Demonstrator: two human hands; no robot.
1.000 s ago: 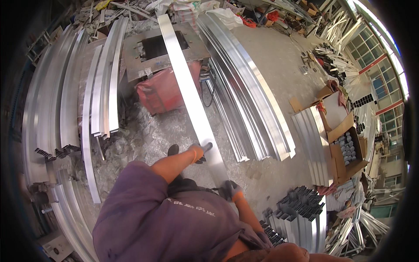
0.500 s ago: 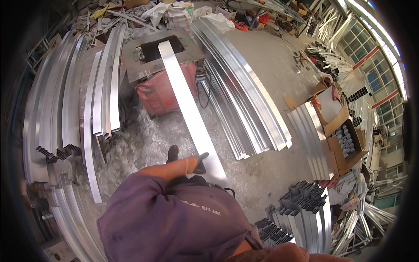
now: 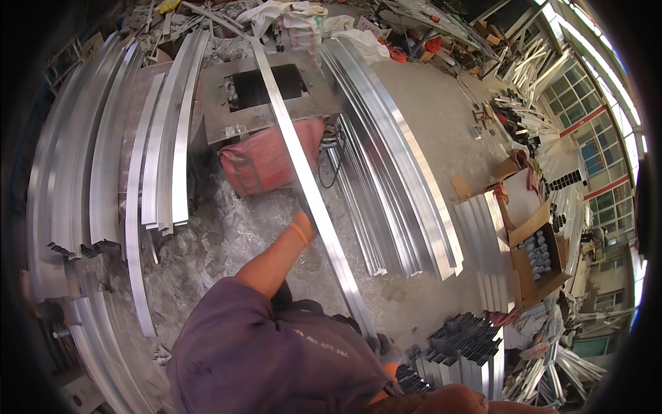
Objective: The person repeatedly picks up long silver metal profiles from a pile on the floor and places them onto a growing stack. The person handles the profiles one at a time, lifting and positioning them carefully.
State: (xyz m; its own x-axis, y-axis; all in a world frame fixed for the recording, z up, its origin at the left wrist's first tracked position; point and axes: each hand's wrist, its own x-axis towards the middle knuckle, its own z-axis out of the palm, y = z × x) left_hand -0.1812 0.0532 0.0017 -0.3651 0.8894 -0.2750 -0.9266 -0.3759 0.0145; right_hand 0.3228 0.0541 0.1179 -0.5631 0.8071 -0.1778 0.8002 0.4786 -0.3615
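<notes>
Metal bar (image 3: pixel 316 207) turned edge-up; left hand (image 3: pixel 305 212), right hand (image 3: pixel 382 346) partly hidden, fingers' grip uncertain.

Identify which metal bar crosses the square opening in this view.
The bar with the left hand at its side and the right hand at its near end; no other bar crosses the opening.

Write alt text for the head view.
A person holds a long silver bar, left hand along its side, right hand at its near end. The bar extends over a metal stand between stacked metal profiles.
</notes>
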